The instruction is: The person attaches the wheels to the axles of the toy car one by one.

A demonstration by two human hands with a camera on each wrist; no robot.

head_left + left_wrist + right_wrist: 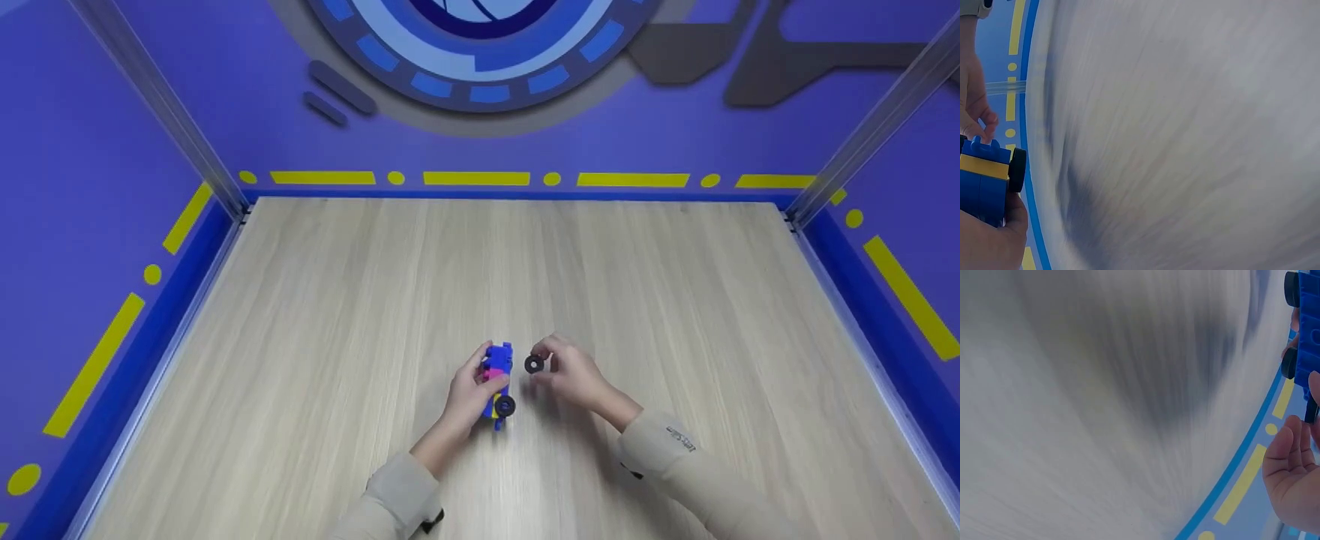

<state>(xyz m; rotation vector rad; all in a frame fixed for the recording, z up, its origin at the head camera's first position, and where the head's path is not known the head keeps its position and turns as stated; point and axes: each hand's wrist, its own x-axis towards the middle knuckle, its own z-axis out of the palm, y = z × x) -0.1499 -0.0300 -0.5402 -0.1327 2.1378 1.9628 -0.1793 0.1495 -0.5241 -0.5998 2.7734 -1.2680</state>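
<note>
My left hand grips a small toy car built of blue, pink and yellow blocks, held on its side above the table. A black wheel is fitted at the car's near end, on the side facing right. In my right hand, thumb and fingertips pinch a loose black wheel just right of the car's far end, a small gap away. The left wrist view shows the car's blue and yellow end. Its blue underside and two fitted wheels appear in the right wrist view.
Both hands are over the near middle of a wood-grain table. Blue-purple panels with yellow markings stand around its back and sides, with metal posts at the back corners.
</note>
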